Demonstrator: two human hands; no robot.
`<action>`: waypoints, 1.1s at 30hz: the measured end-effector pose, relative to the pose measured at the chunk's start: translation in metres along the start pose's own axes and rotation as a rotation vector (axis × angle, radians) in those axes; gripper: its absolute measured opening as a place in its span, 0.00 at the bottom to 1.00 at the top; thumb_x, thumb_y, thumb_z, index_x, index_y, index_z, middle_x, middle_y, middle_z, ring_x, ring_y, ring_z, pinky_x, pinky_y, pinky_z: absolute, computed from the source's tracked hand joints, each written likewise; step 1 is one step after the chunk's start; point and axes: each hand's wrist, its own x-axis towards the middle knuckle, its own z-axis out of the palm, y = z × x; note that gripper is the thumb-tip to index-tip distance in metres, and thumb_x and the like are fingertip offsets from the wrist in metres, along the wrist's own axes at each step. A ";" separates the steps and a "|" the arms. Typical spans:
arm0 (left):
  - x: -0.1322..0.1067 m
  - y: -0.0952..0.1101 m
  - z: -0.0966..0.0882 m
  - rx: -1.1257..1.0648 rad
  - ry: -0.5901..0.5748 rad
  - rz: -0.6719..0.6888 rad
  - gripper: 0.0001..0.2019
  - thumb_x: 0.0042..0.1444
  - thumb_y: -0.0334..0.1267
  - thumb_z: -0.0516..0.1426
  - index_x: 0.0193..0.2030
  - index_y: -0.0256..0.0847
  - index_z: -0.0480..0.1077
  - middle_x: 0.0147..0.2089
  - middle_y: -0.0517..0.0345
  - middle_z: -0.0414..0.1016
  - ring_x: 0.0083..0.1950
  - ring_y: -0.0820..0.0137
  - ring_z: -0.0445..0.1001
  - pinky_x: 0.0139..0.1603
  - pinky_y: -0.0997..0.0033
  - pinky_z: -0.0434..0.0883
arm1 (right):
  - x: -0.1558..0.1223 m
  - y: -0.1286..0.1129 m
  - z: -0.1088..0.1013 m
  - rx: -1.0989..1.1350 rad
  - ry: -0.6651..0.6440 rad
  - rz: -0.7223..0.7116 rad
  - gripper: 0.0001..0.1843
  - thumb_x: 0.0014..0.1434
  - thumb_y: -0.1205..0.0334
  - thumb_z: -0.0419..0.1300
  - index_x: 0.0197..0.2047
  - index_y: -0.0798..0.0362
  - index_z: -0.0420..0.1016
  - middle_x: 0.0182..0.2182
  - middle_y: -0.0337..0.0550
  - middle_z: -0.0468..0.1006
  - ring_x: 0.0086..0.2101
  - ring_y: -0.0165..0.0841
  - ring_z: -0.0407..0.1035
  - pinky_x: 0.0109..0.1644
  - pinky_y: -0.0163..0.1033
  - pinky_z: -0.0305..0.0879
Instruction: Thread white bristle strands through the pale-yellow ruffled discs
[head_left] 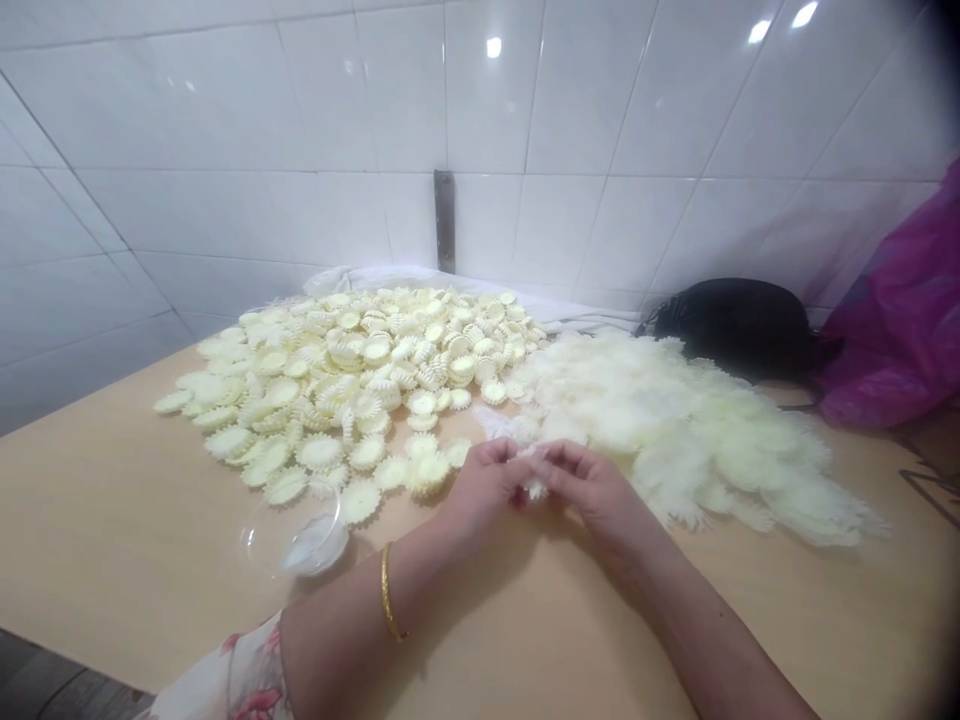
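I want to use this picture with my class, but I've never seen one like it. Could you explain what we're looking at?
There is no machine here, only a person's two bare hands. The one picture comes from a camera worn on the head, looking forward and down.

The left hand and right hand are close together above a table, fingertips pinching a small white piece; its exact shape is hard to see.

Behind them lies a heap of pale yellow discs with toothed edges. To its right is a pile of thin, frilly-edged sheets. Near the left forearm sits a clear bowl with something white in it.
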 end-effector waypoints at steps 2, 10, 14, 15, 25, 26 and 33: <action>0.001 -0.002 -0.001 0.022 0.000 0.004 0.14 0.38 0.35 0.63 0.18 0.37 0.60 0.18 0.64 0.60 0.20 0.78 0.61 0.22 0.76 0.57 | 0.003 0.006 -0.001 0.123 0.001 0.038 0.15 0.43 0.52 0.66 0.28 0.54 0.69 0.22 0.37 0.71 0.25 0.30 0.65 0.29 0.36 0.61; 0.002 0.002 0.001 -0.094 -0.092 -0.153 0.21 0.47 0.55 0.56 0.29 0.35 0.65 0.20 0.60 0.64 0.20 0.76 0.63 0.22 0.75 0.60 | 0.007 0.011 0.003 0.325 0.023 0.062 0.18 0.39 0.53 0.68 0.23 0.51 0.63 0.16 0.33 0.68 0.18 0.30 0.62 0.24 0.36 0.59; -0.002 0.006 0.002 -0.078 -0.125 -0.128 0.16 0.41 0.43 0.64 0.30 0.36 0.64 0.22 0.61 0.66 0.22 0.76 0.66 0.25 0.75 0.61 | 0.008 0.013 -0.003 0.184 0.150 -0.006 0.17 0.42 0.53 0.66 0.20 0.53 0.63 0.16 0.32 0.66 0.19 0.27 0.59 0.25 0.33 0.55; -0.002 0.005 0.002 -0.083 -0.127 -0.127 0.15 0.39 0.39 0.65 0.30 0.36 0.65 0.23 0.61 0.66 0.22 0.76 0.66 0.25 0.75 0.61 | 0.008 0.012 -0.003 0.137 0.173 -0.022 0.17 0.43 0.53 0.66 0.20 0.53 0.63 0.16 0.32 0.65 0.20 0.27 0.59 0.25 0.33 0.54; -0.003 0.007 0.007 -0.109 -0.122 -0.123 0.14 0.40 0.37 0.65 0.29 0.37 0.63 0.20 0.63 0.65 0.19 0.78 0.64 0.22 0.76 0.58 | 0.004 0.002 0.005 -0.106 0.450 -0.263 0.16 0.51 0.53 0.60 0.19 0.53 0.65 0.17 0.33 0.59 0.22 0.27 0.53 0.27 0.34 0.51; -0.003 0.008 0.007 -0.117 -0.130 -0.125 0.14 0.40 0.37 0.65 0.29 0.37 0.64 0.20 0.63 0.65 0.19 0.78 0.64 0.22 0.77 0.59 | 0.005 0.002 0.005 -0.059 0.451 -0.275 0.15 0.50 0.54 0.61 0.20 0.53 0.66 0.18 0.33 0.61 0.23 0.27 0.55 0.28 0.34 0.53; 0.000 0.001 0.002 -0.055 -0.126 -0.177 0.13 0.40 0.34 0.64 0.34 0.35 0.69 0.21 0.60 0.66 0.18 0.79 0.62 0.21 0.77 0.59 | 0.006 -0.013 -0.005 0.336 0.445 -0.306 0.12 0.44 0.56 0.65 0.20 0.52 0.68 0.20 0.34 0.66 0.26 0.28 0.63 0.35 0.38 0.63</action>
